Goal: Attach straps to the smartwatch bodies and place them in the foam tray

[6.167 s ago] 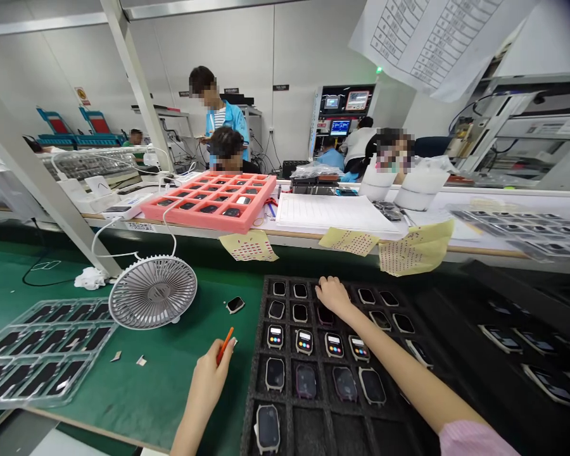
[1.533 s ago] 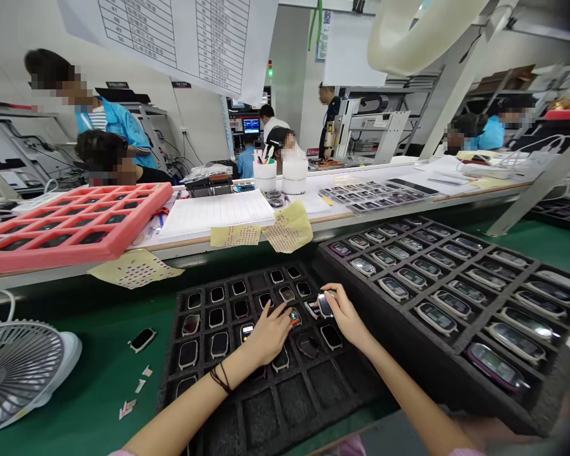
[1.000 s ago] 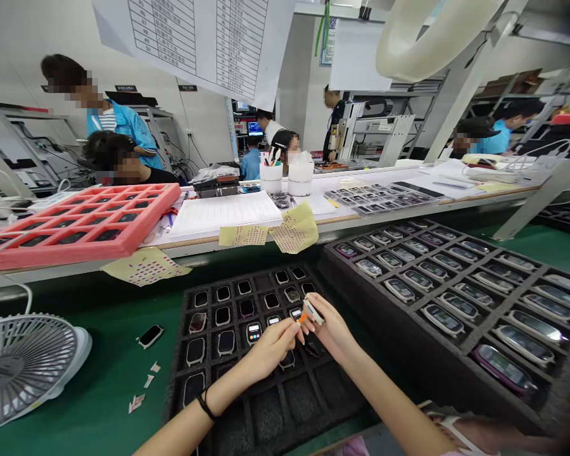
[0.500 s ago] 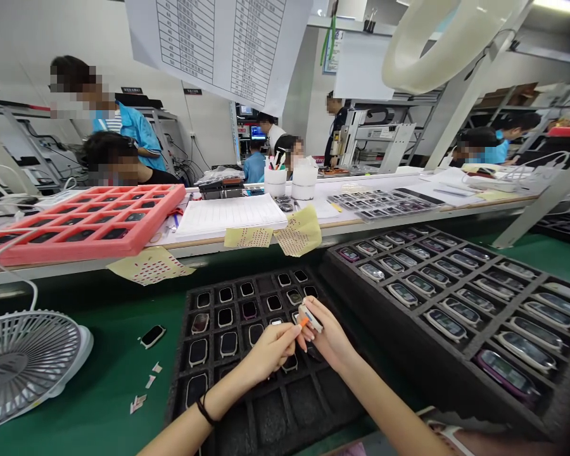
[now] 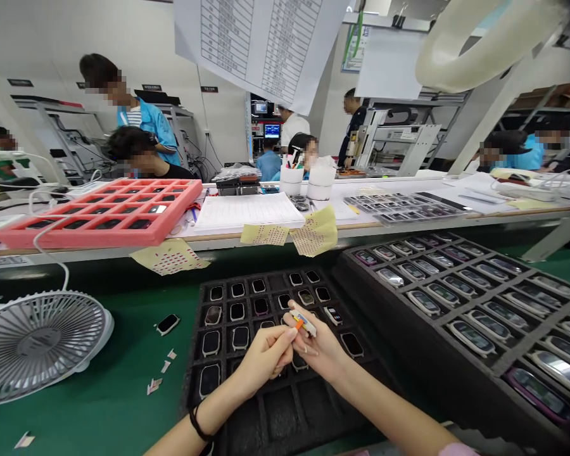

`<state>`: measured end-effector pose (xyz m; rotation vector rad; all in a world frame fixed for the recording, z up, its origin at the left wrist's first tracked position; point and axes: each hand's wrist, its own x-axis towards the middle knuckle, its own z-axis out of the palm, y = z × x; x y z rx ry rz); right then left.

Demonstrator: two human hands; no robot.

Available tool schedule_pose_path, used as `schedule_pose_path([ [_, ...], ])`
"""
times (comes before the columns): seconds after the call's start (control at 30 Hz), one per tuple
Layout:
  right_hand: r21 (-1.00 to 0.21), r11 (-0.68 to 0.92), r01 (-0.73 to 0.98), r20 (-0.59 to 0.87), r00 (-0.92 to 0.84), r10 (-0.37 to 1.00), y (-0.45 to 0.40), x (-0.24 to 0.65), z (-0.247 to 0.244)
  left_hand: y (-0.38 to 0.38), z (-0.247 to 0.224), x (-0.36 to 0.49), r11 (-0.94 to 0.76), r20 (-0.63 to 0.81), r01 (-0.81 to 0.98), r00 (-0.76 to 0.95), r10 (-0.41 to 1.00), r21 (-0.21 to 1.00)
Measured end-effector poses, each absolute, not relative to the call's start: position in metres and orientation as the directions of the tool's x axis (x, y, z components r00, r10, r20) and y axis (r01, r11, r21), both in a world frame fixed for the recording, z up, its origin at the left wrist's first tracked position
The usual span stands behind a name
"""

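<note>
Over the black foam tray (image 5: 285, 411), my right hand (image 5: 320, 351) is closed around a watch case (image 5: 308, 325) with a pale rim, held tilted, a blue and yellow patch on its upward side. My left hand (image 5: 268, 351) pinches a small orange piece (image 5: 299, 323) whose tip touches the watch case; its exact kind is hidden by the fingers. Beneath the hands, watch cases with dark screens, such as this watch (image 5: 209, 380), sit in the tray's compartments. A single loose watch (image 5: 168, 324) lies on the green mat left of the tray.
A second foam tray of watches (image 5: 470, 335) stands raised at right. The grey fan (image 5: 38, 342) is at left, with white scraps (image 5: 154, 385) beside it. On the shelf ahead are a pink foam tray (image 5: 137, 235), papers (image 5: 247, 209) and white cups (image 5: 322, 183). Several people are beyond.
The camera view has turned left, so the scene shifts right. My right hand has rotated the watch case, showing more of its coloured side. The orange piece stays in my left fingers.
</note>
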<state>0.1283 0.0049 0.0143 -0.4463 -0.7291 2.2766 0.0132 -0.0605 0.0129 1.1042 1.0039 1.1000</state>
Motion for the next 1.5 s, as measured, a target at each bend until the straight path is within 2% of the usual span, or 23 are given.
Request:
schedule_pose_path([
  [0.1, -0.676, -0.554, -0.486, -0.135, -0.657, 0.742, 0.000, 0.113, 0.016, -0.065, 0.014, 0.002, 0.111, -0.095, -0.180, 0.095, 0.991, 0.977],
  [0.2, -0.816, -0.412, -0.405, -0.109, -0.593, 0.798, -0.007, 0.094, 0.012, -0.066, 0.014, -0.008, 0.092, -0.095, -0.166, -0.013, 0.995, 0.982],
  [0.27, -0.926, -0.256, -0.278, -0.053, -0.575, 0.816, -0.006, 0.081, 0.007, -0.066, 0.014, -0.016, 0.049, -0.061, -0.126, -0.094, 0.994, 0.991],
  [0.33, -0.995, -0.003, -0.105, 0.054, -0.537, 0.842, 0.009, 0.070, -0.002, -0.071, 0.013, -0.029, 0.018, -0.031, -0.075, -0.181, 0.983, 0.997],
  [0.37, -0.987, 0.163, 0.010, 0.137, -0.495, 0.858, 0.022, 0.066, -0.006, -0.075, 0.012, -0.039, 0.012, -0.021, -0.043, -0.228, 0.973, 0.999],
  [0.4, -0.967, 0.241, 0.078, 0.181, -0.457, 0.871, 0.039, 0.063, -0.012, -0.081, 0.011, -0.050, 0.011, -0.010, 0.005, -0.277, 0.961, 1.000],
  [0.5, -0.912, 0.340, 0.231, 0.235, -0.387, 0.892, 0.100, 0.058, -0.030, -0.106, 0.003, -0.089, 0.058, 0.049, 0.251, -0.400, 0.915, 0.966],
  [0.57, -0.855, 0.375, 0.359, 0.233, -0.380, 0.895, 0.133, 0.055, -0.043, -0.126, -0.007, -0.113, 0.164, 0.041, 0.421, -0.436, 0.899, 0.892],
  [0.63, -0.785, 0.410, 0.465, 0.224, -0.404, 0.887, 0.152, 0.051, -0.056, -0.144, -0.020, -0.131, 0.302, -0.011, 0.507, -0.499, 0.867, 0.807],
  [0.8, -0.595, 0.475, 0.649, 0.201, -0.452, 0.869, 0.163, 0.058, -0.071, -0.172, -0.050, -0.150, 0.510, -0.106, 0.569, -0.594, 0.797, 0.646],
  [0.9, -0.524, 0.430, 0.735, 0.198, -0.386, 0.901, 0.168, 0.077, -0.070, -0.179, -0.061, -0.154, 0.550, -0.136, 0.589, -0.600, 0.788, 0.592],
  [0.97, -0.519, 0.372, 0.769, 0.171, -0.333, 0.927, 0.172, 0.089, -0.069, -0.181, -0.065, -0.156, 0.572, -0.167, 0.594, -0.596, 0.785, 0.566],
  [1.1, -0.628, 0.289, 0.722, 0.081, -0.309, 0.948, 0.177, 0.099, -0.069, -0.182, -0.061, -0.156, 0.620, -0.195, 0.528, -0.649, 0.735, 0.581],
  [1.2, -0.780, 0.258, 0.570, 0.041, -0.364, 0.930, 0.173, 0.099, -0.061, -0.178, -0.050, -0.148, 0.571, -0.166, 0.455, -0.664, 0.729, 0.684],
  [1.33, -0.960, 0.184, 0.210, 0.060, -0.488, 0.871, 0.137, 0.091, -0.039, -0.157, -0.032, -0.119, 0.270, -0.074, 0.373, -0.463, 0.883, 0.888],
  [1.43, -0.998, 0.060, -0.029, 0.065, -0.596, 0.800, 0.087, 0.079, -0.020, -0.132, -0.019, -0.087, 0.116, -0.057, 0.234, -0.246, 0.968, 0.965],
  [1.5, -0.990, -0.047, -0.135, 0.055, -0.663, 0.747, 0.051, 0.070, -0.007, -0.117, -0.010, -0.069, 0.061, -0.032, 0.150, -0.184, 0.982, 0.987],
])
